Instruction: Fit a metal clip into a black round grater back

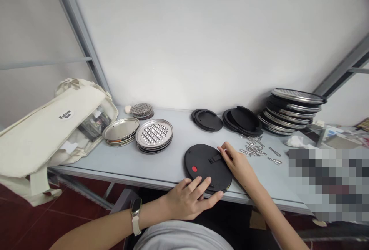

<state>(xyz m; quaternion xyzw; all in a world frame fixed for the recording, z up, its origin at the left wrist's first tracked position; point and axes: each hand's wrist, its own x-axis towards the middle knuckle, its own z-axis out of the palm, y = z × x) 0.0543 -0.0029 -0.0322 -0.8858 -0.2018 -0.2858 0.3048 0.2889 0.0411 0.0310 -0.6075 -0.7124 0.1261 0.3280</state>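
A black round plastic disc (205, 161) with a red dot (194, 169) lies at the table's front edge. My left hand (191, 198) steadies its near side, fingers on the top face and thumb along the rim. At its upper right edge, beside a small black clip (215, 159), my right hand (235, 161) has thumb and fingers closed on the rim. The disc's underside is hidden. Small metal clips (253, 147) lie in a loose pile beyond my right hand, with a few (274, 161) apart from it.
Left stand stacks of round metal grater plates (154, 134), smaller grater discs (142, 109) and plain metal plates (121, 129). Black discs (209, 121) and black covers (245, 120) lie behind. A tall stack (291, 111) rises at right; a cream bag (54, 127) leans at left.
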